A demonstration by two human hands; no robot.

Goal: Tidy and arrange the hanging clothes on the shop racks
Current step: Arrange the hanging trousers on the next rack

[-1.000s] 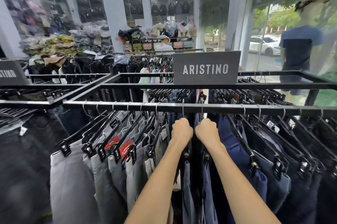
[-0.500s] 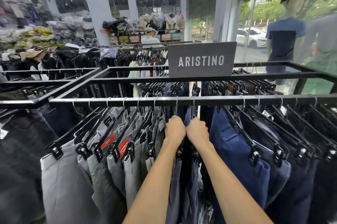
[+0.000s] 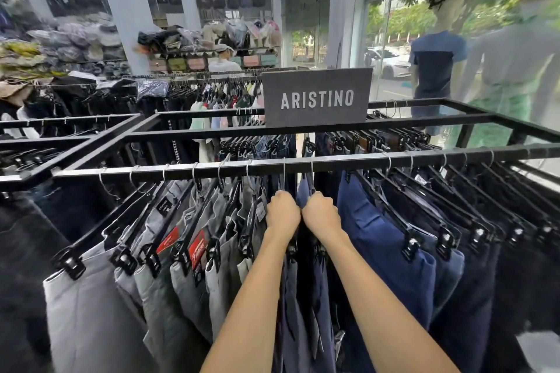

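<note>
Clasping neighbouring hangers (image 3: 284, 175), left hand (image 3: 282, 215) and right hand (image 3: 321, 216) touch, each grip fully closed.

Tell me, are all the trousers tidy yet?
Not quite. The grey trousers on the left already hang in a neat row. The left hand and right hand each grip a hanger in the middle. The gap beside the blue trousers probably needs closing.
</note>
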